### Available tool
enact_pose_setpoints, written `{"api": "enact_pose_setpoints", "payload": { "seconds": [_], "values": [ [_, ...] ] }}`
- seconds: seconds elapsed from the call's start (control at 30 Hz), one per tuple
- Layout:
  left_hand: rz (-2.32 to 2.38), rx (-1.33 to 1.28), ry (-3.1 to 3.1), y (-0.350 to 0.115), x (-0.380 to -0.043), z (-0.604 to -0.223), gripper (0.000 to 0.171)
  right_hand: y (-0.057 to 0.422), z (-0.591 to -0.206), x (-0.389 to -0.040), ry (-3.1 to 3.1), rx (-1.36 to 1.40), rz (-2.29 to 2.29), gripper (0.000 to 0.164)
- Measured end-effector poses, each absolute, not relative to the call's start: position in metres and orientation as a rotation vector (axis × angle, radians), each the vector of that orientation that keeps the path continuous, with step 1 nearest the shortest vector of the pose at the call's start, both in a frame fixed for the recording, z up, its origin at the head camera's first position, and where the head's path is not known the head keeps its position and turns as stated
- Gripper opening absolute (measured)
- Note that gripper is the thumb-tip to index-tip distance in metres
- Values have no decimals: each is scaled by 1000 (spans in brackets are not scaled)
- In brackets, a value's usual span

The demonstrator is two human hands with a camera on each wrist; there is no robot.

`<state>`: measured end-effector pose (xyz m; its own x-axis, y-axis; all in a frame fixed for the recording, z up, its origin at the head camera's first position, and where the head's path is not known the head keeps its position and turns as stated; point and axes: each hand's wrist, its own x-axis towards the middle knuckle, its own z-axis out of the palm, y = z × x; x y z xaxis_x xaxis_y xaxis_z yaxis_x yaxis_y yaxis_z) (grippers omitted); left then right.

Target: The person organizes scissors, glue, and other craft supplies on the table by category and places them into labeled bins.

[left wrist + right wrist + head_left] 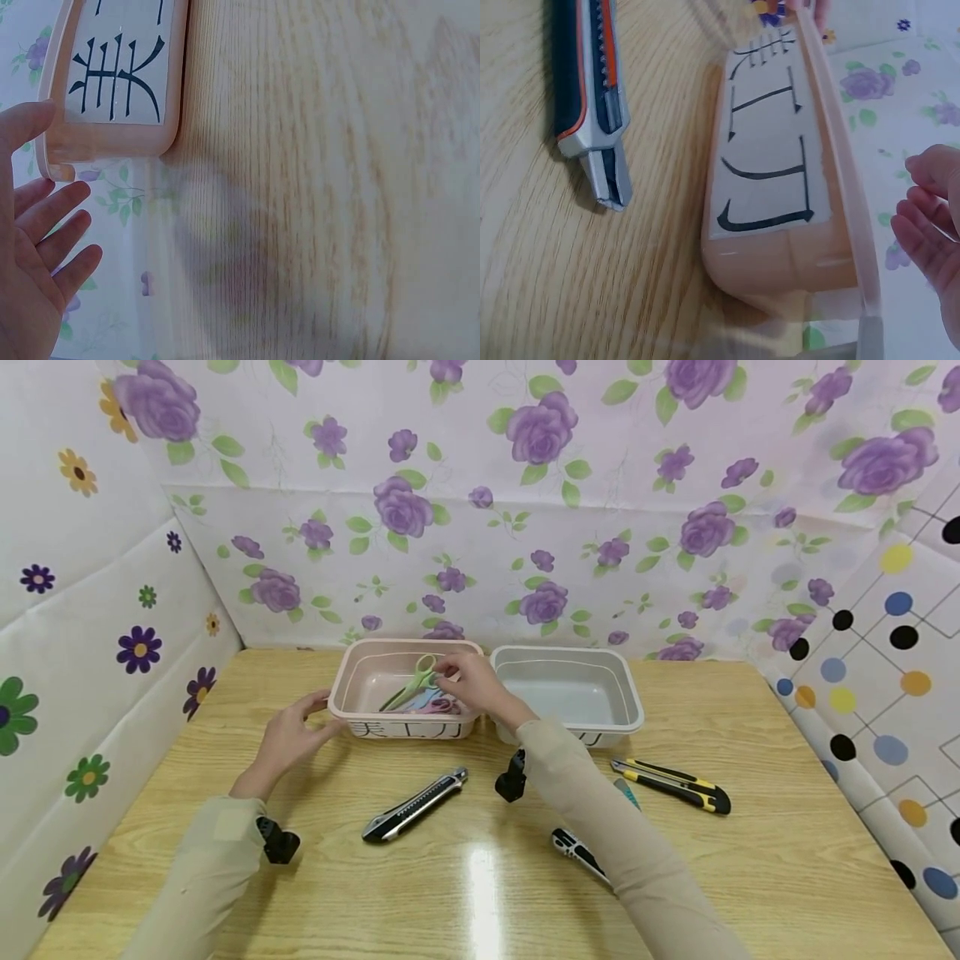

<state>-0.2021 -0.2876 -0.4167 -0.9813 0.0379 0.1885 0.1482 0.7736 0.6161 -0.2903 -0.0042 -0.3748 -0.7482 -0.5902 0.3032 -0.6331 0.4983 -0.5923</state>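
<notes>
At the left end of the pink bin (pixel 408 718), my left hand (pixel 291 739) touches the rim with thumb and fingertips; its other fingers (pixel 64 225) are spread. My right hand (pixel 471 681) is above the bin's right part, fingers loosely bent. In the right wrist view, nothing shows between the right thumb and fingers (pixel 922 232). Scissors with a green handle (pixel 425 670) lean inside the bin, close to the right fingertips. Beneath them lie blue scissors (pixel 427 697) and pink scissors (pixel 442 705), partly overlapping. Black lettering on a white label (pixel 772 150) marks the bin's front.
A grey bin (pixel 633 710) stands right beside the pink one. On the table lie a black and silver utility knife (pixel 415 806), a yellow and black one (pixel 675 785), a black and white one (pixel 577 852) and a teal piece (pixel 626 792), the last two partly under the right forearm.
</notes>
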Motion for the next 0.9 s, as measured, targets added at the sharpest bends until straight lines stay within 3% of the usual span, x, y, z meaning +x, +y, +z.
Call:
{"api": "enact_pose_setpoints", "payload": {
  "seconds": [0.53, 0.9],
  "values": [
    [-983, -146, -2816, -288, -200, -414, 68, 19, -359, -283, -2591, 1142, 1272, 23],
    [-1021, -157, -2793, -287, -200, -417, 67, 40, -356, -261, -2546, 1225, 1332, 33]
  ]
}}
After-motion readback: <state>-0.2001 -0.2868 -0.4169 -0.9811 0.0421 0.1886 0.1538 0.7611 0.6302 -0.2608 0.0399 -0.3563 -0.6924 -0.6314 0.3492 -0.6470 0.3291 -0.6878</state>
